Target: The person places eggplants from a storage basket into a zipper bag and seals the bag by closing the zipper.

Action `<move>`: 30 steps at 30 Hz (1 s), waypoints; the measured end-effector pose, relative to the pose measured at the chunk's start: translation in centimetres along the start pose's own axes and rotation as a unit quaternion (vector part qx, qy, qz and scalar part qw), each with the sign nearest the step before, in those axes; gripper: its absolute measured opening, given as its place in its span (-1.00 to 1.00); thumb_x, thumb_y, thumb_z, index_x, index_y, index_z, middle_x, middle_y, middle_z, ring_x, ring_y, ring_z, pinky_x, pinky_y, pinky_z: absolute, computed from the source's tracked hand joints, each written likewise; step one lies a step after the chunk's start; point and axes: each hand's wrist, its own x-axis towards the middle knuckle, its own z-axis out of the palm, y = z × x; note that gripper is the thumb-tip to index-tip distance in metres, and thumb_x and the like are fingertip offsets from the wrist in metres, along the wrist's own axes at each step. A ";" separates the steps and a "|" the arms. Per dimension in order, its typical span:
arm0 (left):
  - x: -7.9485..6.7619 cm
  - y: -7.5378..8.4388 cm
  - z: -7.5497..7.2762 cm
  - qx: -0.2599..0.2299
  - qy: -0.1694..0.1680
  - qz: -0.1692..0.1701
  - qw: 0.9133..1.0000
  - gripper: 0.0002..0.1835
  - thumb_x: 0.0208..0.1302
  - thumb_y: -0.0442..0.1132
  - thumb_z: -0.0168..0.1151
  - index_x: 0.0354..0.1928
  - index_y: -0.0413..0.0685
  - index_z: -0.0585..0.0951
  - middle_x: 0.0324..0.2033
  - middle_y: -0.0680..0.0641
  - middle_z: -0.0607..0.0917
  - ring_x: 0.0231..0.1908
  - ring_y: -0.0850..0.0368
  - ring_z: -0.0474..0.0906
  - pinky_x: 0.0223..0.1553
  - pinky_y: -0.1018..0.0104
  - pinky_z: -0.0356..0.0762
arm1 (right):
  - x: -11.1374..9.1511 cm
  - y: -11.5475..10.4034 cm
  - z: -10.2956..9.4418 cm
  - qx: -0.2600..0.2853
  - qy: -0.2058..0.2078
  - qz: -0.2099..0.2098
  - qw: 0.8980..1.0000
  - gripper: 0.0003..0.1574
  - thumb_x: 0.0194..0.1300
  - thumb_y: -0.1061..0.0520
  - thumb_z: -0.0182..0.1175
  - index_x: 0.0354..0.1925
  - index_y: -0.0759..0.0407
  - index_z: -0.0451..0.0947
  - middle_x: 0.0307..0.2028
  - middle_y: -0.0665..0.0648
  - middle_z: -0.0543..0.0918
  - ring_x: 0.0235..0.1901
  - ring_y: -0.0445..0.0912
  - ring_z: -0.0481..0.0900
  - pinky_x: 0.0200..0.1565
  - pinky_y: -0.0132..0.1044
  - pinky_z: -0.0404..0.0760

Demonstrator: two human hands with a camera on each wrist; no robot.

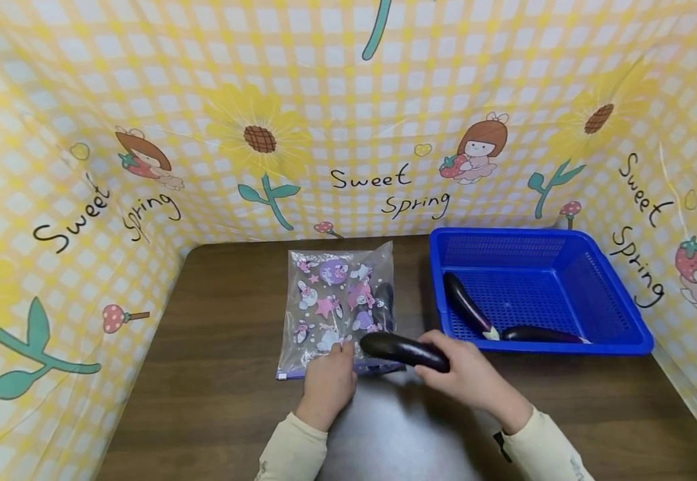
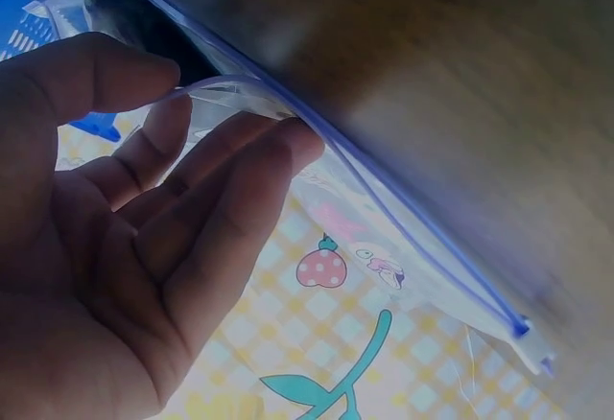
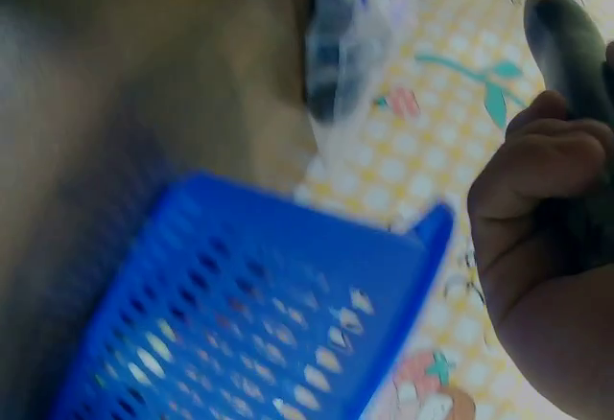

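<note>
A clear zip bag [image 1: 324,294] with pink and purple cartoon prints lies on the table, its purple-zip mouth toward me. My left hand [image 1: 330,381] pinches the near edge of that mouth; in the left wrist view the mouth gapes. Inside, along the bag's right side, is a dark eggplant [image 2: 144,19], partly hidden by the film. My right hand [image 1: 469,371] grips another eggplant [image 1: 399,349] by one end, its other end over the bag's near right corner. The right wrist view shows the curled fingers [image 3: 547,166] around it.
At the right stands a blue perforated basket [image 1: 541,347]. One eggplant [image 1: 465,300] leans along its left wall, and another eggplant [image 1: 537,333] lies by the near wall. A yellow checked cloth [image 1: 360,120] rises behind and beside the wooden table [image 1: 204,374].
</note>
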 end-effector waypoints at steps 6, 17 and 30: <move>0.2 -0.4 -0.1 -0.006 -0.043 -0.001 0.999 -0.63 -0.33 -0.31 0.33 -0.32 -0.18 0.53 -0.58 -0.10 0.52 -0.73 -0.03 0.46 -0.80 0.11 0.29 | -1.4 0.1 3.8 -0.015 -0.033 -0.003 0.999 -0.55 0.08 -0.07 0.35 -0.06 -0.09 0.46 -0.39 -0.18 0.54 -0.50 -0.28 0.45 -0.48 -0.38 0.42; 0.2 -1.1 0.0 -0.016 -0.026 0.006 1.000 -0.80 -0.07 -0.26 0.25 -0.32 -0.13 0.63 -0.60 -0.09 0.56 -0.70 -0.06 0.51 -0.79 0.08 0.31 | -2.7 0.6 6.3 -0.079 0.023 -0.012 0.997 -0.54 0.01 -0.02 0.38 -0.10 -0.06 0.47 -0.37 -0.19 0.55 -0.46 -0.27 0.47 -0.46 -0.31 0.43; 0.1 -1.0 0.0 -0.025 -0.001 -0.010 1.000 -0.89 -0.08 -0.29 0.18 -0.46 -0.17 0.50 -0.66 -0.08 0.49 -0.74 -0.07 0.45 -0.81 0.07 0.27 | -2.5 -0.5 9.5 -0.121 0.036 0.059 0.990 -0.42 0.07 -0.08 0.34 0.04 0.06 0.46 -0.19 0.03 0.61 -0.31 -0.12 0.57 -0.32 -0.16 0.52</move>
